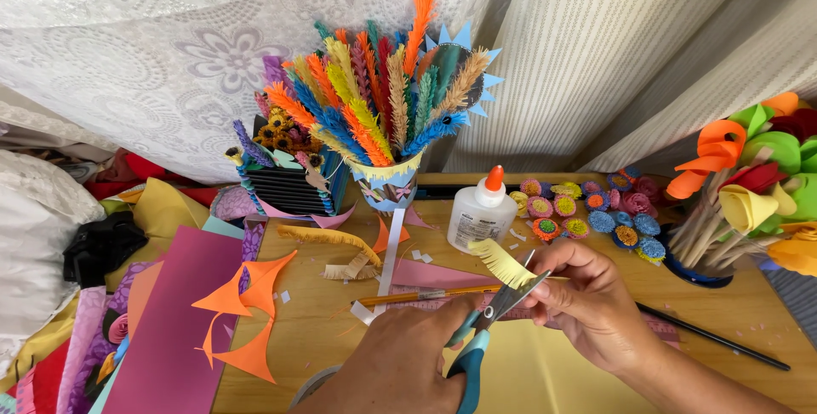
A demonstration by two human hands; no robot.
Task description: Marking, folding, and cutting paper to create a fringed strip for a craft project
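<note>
Your left hand (400,363) is wrapped round the blue handles of the scissors (489,320), fingers closed on them; the blades point up and to the right and close on the lower edge of a yellow paper strip (502,262). Your right hand (587,299) pinches that strip between thumb and fingertips, clamped on its right end; the strip is already fringed along its upper edge and is held just above the wooden table (340,329). Under the hands lies a pale yellow sheet (545,371), and a pencil (417,296) lies across the table just left of the blades. Behind the strip stands a white glue bottle (482,210) with an orange cap, upright. Right of it, a cluster of small rolled paper flowers (596,210) in pink, yellow and blue. Farther back, a cup holds fringed paper feathers (374,99) in orange, yellow, blue and green, upright. At far right, a blue pot of paper roses on sticks (749,184). On the left, orange cut-out shapes (242,312) rest on a magenta sheet (174,329). A black stick (715,339) lies beyond your right wrist.
</note>
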